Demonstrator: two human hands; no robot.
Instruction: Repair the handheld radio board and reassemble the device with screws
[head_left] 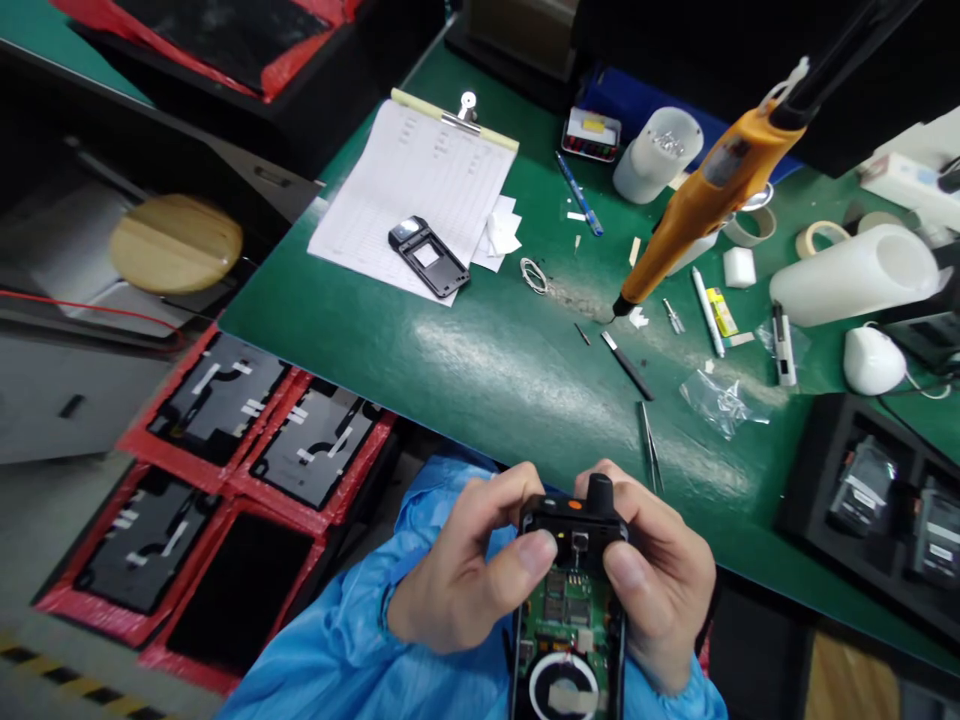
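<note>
Low in the view, at the bench's front edge, I hold an opened handheld radio (574,600) with its green circuit board, a round speaker ring and a short black antenna stub showing. My left hand (480,570) grips its left side, thumb pressed on the upper casing. On the opposite side, my right hand (660,575) is closed round the casing with its thumb near the top corner. The radio's lower end is cut off by the frame. Just beyond my right hand lie metal tweezers (649,448). A black radio cover (429,257) rests on the clipboard paper.
An orange electric screwdriver (697,205) hangs over the green bench (360,330). A black-handled tool (628,366), a plastic bag (721,400) and a white cup (658,155) lie or stand around it. At right sits a black foam tray (814,490); at left, red-wrapped panels (225,480).
</note>
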